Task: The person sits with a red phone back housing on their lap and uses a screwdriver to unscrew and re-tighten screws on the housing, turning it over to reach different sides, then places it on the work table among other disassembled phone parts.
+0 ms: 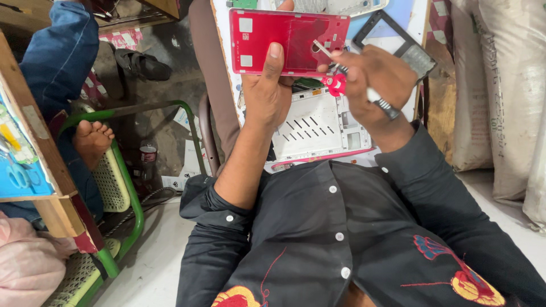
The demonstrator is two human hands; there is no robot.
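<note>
From the head camera, looking down over a black buttoned shirt (341,227) with red and yellow embroidery, the left hand (266,91) is closed around the lower edge of a red phone back cover (287,40), thumb pressed flat up its inner face and the other fingers hidden behind it. The cover is held up above the workbench, inner side toward the camera, with small grey pads at its left end. The right hand (372,77) is curled tight around a slim tool with a white and dark ribbed handle (380,101); its thin pale tip (321,48) touches the cover near the round cut-out at the right end. A small red part (336,85) sits just beneath the right fingers; whether it belongs to the tool cannot be told. Under both hands lies a white phone frame (318,128) with slotted openings on a pale work surface (398,20), and a dark screen bezel (398,42) lies to the upper right. At the left, another person's bare foot (94,139) rests on a green-framed chair (131,187), beside a wooden table (48,170). Pale woven sacks (500,85) stand at the right.
</note>
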